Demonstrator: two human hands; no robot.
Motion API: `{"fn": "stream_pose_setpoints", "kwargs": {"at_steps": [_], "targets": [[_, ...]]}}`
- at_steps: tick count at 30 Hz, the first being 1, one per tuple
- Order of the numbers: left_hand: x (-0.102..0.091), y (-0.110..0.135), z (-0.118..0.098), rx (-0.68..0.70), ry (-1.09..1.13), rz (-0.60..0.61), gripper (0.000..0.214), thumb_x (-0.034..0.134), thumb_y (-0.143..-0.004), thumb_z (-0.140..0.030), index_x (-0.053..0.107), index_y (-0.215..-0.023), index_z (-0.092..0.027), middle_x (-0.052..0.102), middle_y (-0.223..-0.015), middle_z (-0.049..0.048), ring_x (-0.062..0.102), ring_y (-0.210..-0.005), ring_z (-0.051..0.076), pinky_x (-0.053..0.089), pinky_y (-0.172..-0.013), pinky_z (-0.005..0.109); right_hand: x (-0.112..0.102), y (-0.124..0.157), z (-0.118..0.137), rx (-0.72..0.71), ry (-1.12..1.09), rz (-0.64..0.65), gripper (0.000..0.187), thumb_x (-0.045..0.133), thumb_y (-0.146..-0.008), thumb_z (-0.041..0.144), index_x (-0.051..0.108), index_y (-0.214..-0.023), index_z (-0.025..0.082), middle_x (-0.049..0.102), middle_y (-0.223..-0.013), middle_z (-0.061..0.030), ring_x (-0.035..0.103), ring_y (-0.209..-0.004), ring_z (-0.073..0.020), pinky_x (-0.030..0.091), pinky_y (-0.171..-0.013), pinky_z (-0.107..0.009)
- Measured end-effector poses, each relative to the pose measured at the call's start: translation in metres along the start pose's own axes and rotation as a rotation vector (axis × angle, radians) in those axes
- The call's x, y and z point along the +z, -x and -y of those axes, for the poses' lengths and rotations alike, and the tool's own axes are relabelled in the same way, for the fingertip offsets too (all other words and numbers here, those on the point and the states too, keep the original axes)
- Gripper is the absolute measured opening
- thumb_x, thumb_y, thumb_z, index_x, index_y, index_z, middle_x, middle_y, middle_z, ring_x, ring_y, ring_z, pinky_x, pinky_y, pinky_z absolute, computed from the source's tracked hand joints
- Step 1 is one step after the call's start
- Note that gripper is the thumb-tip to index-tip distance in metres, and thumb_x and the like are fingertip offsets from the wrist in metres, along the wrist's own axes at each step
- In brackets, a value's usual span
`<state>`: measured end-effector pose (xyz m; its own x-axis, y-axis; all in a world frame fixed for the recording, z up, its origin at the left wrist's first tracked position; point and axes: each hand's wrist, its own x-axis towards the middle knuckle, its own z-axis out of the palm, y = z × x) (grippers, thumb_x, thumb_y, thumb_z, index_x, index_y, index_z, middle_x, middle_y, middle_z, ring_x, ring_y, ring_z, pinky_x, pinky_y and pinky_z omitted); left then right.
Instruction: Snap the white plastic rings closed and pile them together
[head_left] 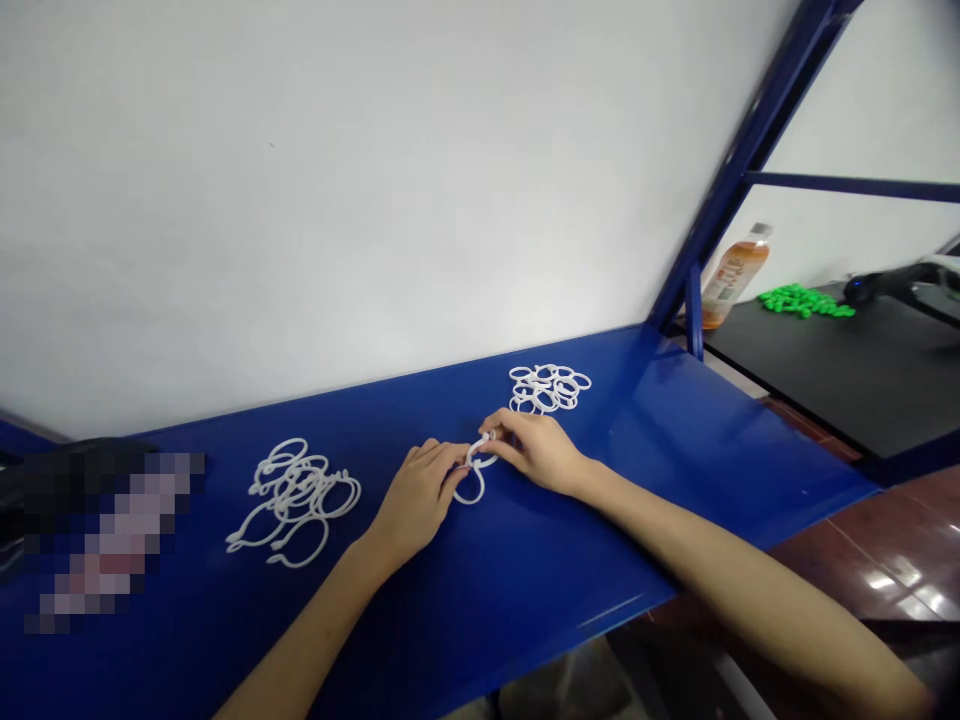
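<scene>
Between my hands is a white ring [471, 499], a thin plastic loop with a small eyelet, and it joins or overlaps a second white loop [472, 452]; I cannot tell which. My left hand [421, 492] pinches the left side of these loops with thumb and fingers. From the right, my right hand [541, 450] grips the upper loop near its end between thumb and forefinger. To the left lies a loose pile of open white rings [319, 520]. Just beyond my right hand sits a tighter cluster of white rings [555, 400].
The blue tabletop [510, 620] runs along a white wall [420, 200]. At its left end is a dark bag-like object [90, 455], partly pixelated. On the right stand a blue metal frame [720, 210], a drink bottle [739, 275] and green pieces [802, 300] on a black surface.
</scene>
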<state>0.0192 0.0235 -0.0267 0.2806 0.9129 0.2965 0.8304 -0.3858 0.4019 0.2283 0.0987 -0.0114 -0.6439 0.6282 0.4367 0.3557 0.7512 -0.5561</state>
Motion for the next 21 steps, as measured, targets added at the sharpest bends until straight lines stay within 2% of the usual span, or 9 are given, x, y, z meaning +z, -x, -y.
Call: {"fn": "stream_pose_setpoints", "kwargs": {"at_steps": [3,9,12,15,18,21], "targets": [[-0.003,0.0,0.001,-0.012,-0.019,-0.01,0.022,0.044,-0.1,-0.024,0.062,-0.113,-0.024,0.071,-0.106,0.0033,0.059,-0.096,0.021,0.044,-0.088,0.038,0.001,-0.001,-0.002,0.071,0.033,-0.036,0.02,0.064,-0.095,0.037,0.062,-0.107,0.021,0.072,-0.085,-0.0005,0.065,-0.068,-0.0119,0.046,-0.065,-0.022],[-0.007,0.002,0.008,-0.001,-0.128,0.0,0.046,0.037,-0.092,-0.003,0.064,-0.122,-0.026,0.073,-0.108,0.0045,0.06,-0.101,0.023,0.044,-0.089,0.042,-0.002,-0.004,-0.006,0.172,0.064,-0.116,0.015,0.062,-0.096,0.03,0.065,-0.108,0.02,0.073,-0.085,-0.001,0.065,-0.065,-0.0118,0.047,-0.064,-0.023],[-0.011,0.003,0.005,0.007,-0.116,-0.076,0.051,0.038,-0.088,0.0,0.062,-0.126,-0.025,0.07,-0.119,0.006,0.058,-0.109,0.023,0.043,-0.095,0.044,-0.006,-0.004,-0.008,0.158,0.038,-0.084,0.019,0.062,-0.096,0.032,0.064,-0.111,0.02,0.074,-0.085,-0.0015,0.067,-0.068,-0.0134,0.048,-0.066,-0.024],[-0.013,0.003,-0.003,0.027,-0.05,-0.173,0.039,0.045,-0.093,-0.011,0.06,-0.126,-0.024,0.07,-0.117,0.0058,0.059,-0.109,0.022,0.043,-0.099,0.044,-0.005,-0.002,-0.005,0.076,0.004,0.002,0.019,0.062,-0.097,0.031,0.063,-0.112,0.02,0.074,-0.086,-0.0015,0.068,-0.072,-0.0144,0.05,-0.068,-0.025],[-0.01,0.002,-0.009,0.006,0.044,-0.192,0.023,0.053,-0.096,-0.029,0.064,-0.116,-0.024,0.073,-0.105,0.0036,0.062,-0.1,0.021,0.046,-0.094,0.042,-0.002,0.001,0.001,-0.023,-0.011,0.058,0.02,0.061,-0.098,0.033,0.062,-0.114,0.021,0.073,-0.089,-0.0024,0.069,-0.077,-0.0151,0.052,-0.071,-0.026],[-0.007,0.001,-0.012,-0.02,0.126,-0.184,0.018,0.052,-0.097,-0.03,0.065,-0.107,-0.023,0.074,-0.098,0.0023,0.064,-0.094,0.019,0.05,-0.089,0.038,-0.001,0.003,0.005,-0.046,-0.033,0.051,0.026,0.063,-0.096,0.039,0.061,-0.115,0.021,0.073,-0.09,-0.0029,0.069,-0.078,-0.0157,0.053,-0.071,-0.027]]}}
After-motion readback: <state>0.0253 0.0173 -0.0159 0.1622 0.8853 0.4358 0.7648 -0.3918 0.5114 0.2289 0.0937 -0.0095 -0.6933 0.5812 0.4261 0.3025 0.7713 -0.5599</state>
